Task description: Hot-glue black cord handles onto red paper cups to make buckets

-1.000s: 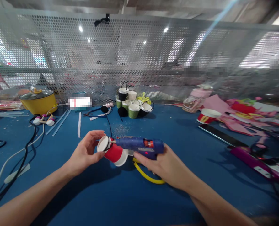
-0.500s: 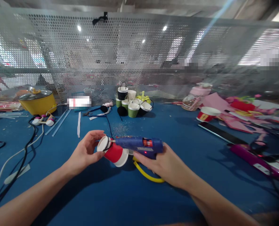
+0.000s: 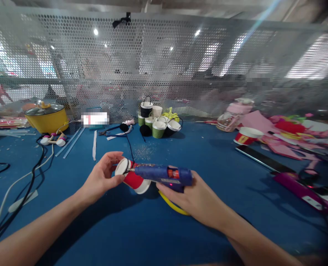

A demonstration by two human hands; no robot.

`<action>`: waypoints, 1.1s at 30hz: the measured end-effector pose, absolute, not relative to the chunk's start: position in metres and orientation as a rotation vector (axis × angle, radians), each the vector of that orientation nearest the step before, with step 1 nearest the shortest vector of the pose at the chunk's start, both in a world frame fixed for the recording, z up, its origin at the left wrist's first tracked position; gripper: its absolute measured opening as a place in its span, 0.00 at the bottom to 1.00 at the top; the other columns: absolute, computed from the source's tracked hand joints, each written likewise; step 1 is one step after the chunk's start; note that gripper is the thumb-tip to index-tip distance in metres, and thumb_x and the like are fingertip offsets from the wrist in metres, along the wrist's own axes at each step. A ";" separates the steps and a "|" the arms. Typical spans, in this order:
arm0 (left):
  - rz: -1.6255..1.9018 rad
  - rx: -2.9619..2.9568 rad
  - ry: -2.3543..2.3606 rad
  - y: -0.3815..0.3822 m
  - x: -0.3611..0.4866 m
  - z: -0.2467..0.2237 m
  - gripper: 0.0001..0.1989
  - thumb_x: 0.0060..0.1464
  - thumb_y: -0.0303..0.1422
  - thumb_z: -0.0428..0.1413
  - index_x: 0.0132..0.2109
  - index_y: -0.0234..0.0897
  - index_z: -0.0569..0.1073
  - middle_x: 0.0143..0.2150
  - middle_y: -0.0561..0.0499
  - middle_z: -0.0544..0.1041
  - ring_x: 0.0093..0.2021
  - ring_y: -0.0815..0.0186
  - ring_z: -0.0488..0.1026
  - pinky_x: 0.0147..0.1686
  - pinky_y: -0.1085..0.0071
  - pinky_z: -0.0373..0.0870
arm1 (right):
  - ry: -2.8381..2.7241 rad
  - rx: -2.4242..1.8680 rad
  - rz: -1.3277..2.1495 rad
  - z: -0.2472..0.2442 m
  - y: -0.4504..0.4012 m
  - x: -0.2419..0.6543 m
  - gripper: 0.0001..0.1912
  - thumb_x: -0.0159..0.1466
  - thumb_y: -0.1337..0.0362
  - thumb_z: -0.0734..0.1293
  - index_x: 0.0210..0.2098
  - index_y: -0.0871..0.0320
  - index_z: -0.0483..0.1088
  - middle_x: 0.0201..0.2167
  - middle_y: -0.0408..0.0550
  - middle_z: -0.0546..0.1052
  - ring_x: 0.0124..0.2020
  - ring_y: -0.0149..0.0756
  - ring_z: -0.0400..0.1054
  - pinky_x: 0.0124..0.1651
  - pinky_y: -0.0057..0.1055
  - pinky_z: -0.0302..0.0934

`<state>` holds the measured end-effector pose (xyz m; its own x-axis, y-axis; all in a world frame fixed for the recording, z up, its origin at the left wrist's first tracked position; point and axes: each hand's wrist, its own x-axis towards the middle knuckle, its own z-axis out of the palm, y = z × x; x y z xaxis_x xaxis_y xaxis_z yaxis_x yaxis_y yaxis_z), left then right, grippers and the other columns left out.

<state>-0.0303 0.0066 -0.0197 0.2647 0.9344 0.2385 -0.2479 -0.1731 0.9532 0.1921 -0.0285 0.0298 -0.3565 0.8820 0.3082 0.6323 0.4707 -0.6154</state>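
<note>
Counted at my table: my two hands point(image 3: 97, 183), one blue glue gun point(image 3: 158, 173), two red-and-white cups point(image 3: 133, 180), one yellow pot point(image 3: 49, 120), one phone point(image 3: 259, 159), one pink-topped jar point(image 3: 231, 118), two black cups point(image 3: 146, 111), two round black pieces point(image 3: 145, 130) and at least three green cups point(image 3: 158, 132), their cluster partly hidden from me.

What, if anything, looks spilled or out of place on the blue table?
Pale specks are scattered on the blue table beyond the red cup and glue gun. They look like loose debris, too small to identify. At far right, pink scraps lie jumbled.
</note>
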 end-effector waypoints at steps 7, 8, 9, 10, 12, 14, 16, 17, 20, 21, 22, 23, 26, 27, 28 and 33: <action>1.218 1.318 0.734 0.006 -0.031 -0.019 0.23 0.41 0.29 0.62 0.46 0.38 0.65 0.41 0.48 0.70 0.42 0.63 0.67 0.42 0.66 0.63 | -2.109 -1.281 0.538 0.030 -0.028 0.192 0.10 0.57 0.63 0.63 0.22 0.57 0.72 0.16 0.42 0.71 0.20 0.31 0.65 0.22 0.25 0.59; 1.215 1.319 0.722 0.006 -0.031 -0.019 0.23 0.41 0.29 0.62 0.46 0.38 0.65 0.41 0.48 0.70 0.42 0.63 0.67 0.42 0.66 0.63 | -2.110 -1.274 0.547 0.030 -0.027 0.192 0.10 0.57 0.63 0.63 0.23 0.57 0.71 0.16 0.41 0.72 0.20 0.31 0.65 0.22 0.25 0.59; 1.213 1.320 0.705 0.006 -0.031 -0.019 0.23 0.41 0.29 0.62 0.46 0.38 0.65 0.41 0.48 0.70 0.42 0.63 0.67 0.42 0.66 0.64 | -2.112 -1.265 0.554 0.031 -0.026 0.193 0.09 0.57 0.63 0.63 0.23 0.57 0.71 0.17 0.41 0.72 0.21 0.31 0.65 0.22 0.25 0.60; 1.209 1.322 0.688 0.006 -0.031 -0.020 0.23 0.41 0.29 0.62 0.46 0.38 0.65 0.40 0.48 0.70 0.42 0.63 0.67 0.42 0.66 0.64 | -2.113 -1.258 0.559 0.032 -0.026 0.193 0.09 0.57 0.63 0.63 0.23 0.57 0.71 0.17 0.41 0.72 0.21 0.31 0.65 0.23 0.25 0.60; 1.205 1.329 0.661 0.006 -0.031 -0.020 0.23 0.41 0.29 0.62 0.46 0.38 0.65 0.40 0.48 0.70 0.42 0.63 0.67 0.42 0.66 0.64 | -2.109 -1.251 0.560 0.033 -0.025 0.194 0.08 0.56 0.63 0.63 0.24 0.58 0.71 0.18 0.41 0.73 0.21 0.31 0.65 0.25 0.26 0.61; 1.202 1.335 0.653 0.006 -0.031 -0.020 0.24 0.41 0.29 0.62 0.47 0.38 0.65 0.41 0.47 0.70 0.42 0.63 0.67 0.42 0.66 0.63 | -2.104 -1.249 0.557 0.033 -0.023 0.194 0.08 0.57 0.63 0.63 0.24 0.59 0.70 0.19 0.41 0.73 0.22 0.30 0.64 0.26 0.26 0.61; 1.194 1.333 0.659 0.006 -0.031 -0.020 0.24 0.41 0.29 0.63 0.47 0.38 0.65 0.42 0.47 0.70 0.43 0.62 0.66 0.43 0.66 0.62 | -2.100 -1.240 0.564 0.033 -0.023 0.194 0.09 0.57 0.63 0.63 0.23 0.59 0.69 0.19 0.41 0.72 0.21 0.29 0.63 0.27 0.25 0.61; 1.189 1.329 0.663 0.006 -0.031 -0.020 0.24 0.40 0.29 0.63 0.47 0.38 0.65 0.42 0.47 0.70 0.43 0.62 0.66 0.43 0.66 0.62 | -2.096 -1.237 0.573 0.033 -0.022 0.193 0.09 0.57 0.63 0.62 0.22 0.58 0.68 0.18 0.40 0.71 0.20 0.28 0.61 0.26 0.25 0.60; 1.180 1.320 0.666 0.006 -0.031 -0.021 0.25 0.40 0.30 0.63 0.46 0.38 0.65 0.43 0.47 0.70 0.44 0.61 0.66 0.43 0.66 0.62 | -2.069 -1.246 0.610 0.033 -0.021 0.193 0.11 0.58 0.63 0.62 0.19 0.57 0.65 0.13 0.37 0.64 0.16 0.26 0.56 0.22 0.23 0.58; 1.182 1.321 0.663 0.006 -0.031 -0.022 0.25 0.40 0.30 0.63 0.46 0.38 0.65 0.43 0.47 0.70 0.44 0.61 0.66 0.43 0.66 0.62 | -2.060 -1.250 0.626 0.033 -0.021 0.193 0.12 0.58 0.63 0.62 0.19 0.57 0.65 0.12 0.36 0.63 0.15 0.26 0.55 0.20 0.23 0.57; 1.182 1.324 0.661 0.006 -0.031 -0.022 0.25 0.40 0.30 0.63 0.47 0.38 0.65 0.43 0.47 0.69 0.44 0.61 0.66 0.43 0.66 0.62 | -2.049 -1.255 0.642 0.033 -0.021 0.193 0.12 0.58 0.63 0.62 0.18 0.57 0.64 0.11 0.36 0.62 0.14 0.25 0.54 0.19 0.23 0.56; 1.179 1.329 0.660 0.006 -0.031 -0.023 0.25 0.40 0.30 0.63 0.47 0.38 0.65 0.43 0.47 0.69 0.44 0.61 0.66 0.44 0.66 0.62 | -2.034 -1.265 0.661 0.033 -0.021 0.193 0.12 0.57 0.63 0.62 0.18 0.57 0.64 0.11 0.36 0.62 0.14 0.25 0.55 0.18 0.22 0.55; 1.164 1.346 0.662 0.006 -0.032 -0.023 0.25 0.41 0.30 0.63 0.48 0.39 0.64 0.44 0.47 0.68 0.45 0.62 0.66 0.44 0.66 0.62 | -1.976 -1.318 0.753 0.033 -0.019 0.194 0.11 0.57 0.64 0.63 0.18 0.58 0.64 0.13 0.38 0.66 0.14 0.25 0.57 0.18 0.23 0.54; 1.161 1.350 0.665 0.006 -0.032 -0.023 0.25 0.41 0.30 0.63 0.48 0.39 0.64 0.44 0.47 0.68 0.45 0.62 0.66 0.44 0.66 0.62 | -1.956 -1.336 0.803 0.033 -0.018 0.194 0.11 0.57 0.63 0.63 0.19 0.58 0.64 0.14 0.39 0.66 0.14 0.24 0.57 0.17 0.23 0.54; 1.161 1.351 0.667 0.006 -0.032 -0.023 0.25 0.41 0.30 0.63 0.47 0.39 0.64 0.43 0.47 0.68 0.44 0.62 0.66 0.44 0.66 0.62 | -1.936 -1.350 0.864 0.032 -0.017 0.195 0.12 0.57 0.62 0.63 0.20 0.59 0.64 0.14 0.39 0.66 0.14 0.24 0.57 0.17 0.23 0.54; 1.191 1.343 0.668 0.006 -0.032 -0.022 0.24 0.41 0.30 0.63 0.47 0.39 0.65 0.43 0.47 0.69 0.45 0.61 0.66 0.44 0.66 0.63 | -1.716 -1.266 1.241 0.030 -0.006 0.202 0.10 0.57 0.60 0.64 0.28 0.61 0.66 0.11 0.35 0.61 0.13 0.22 0.54 0.18 0.22 0.52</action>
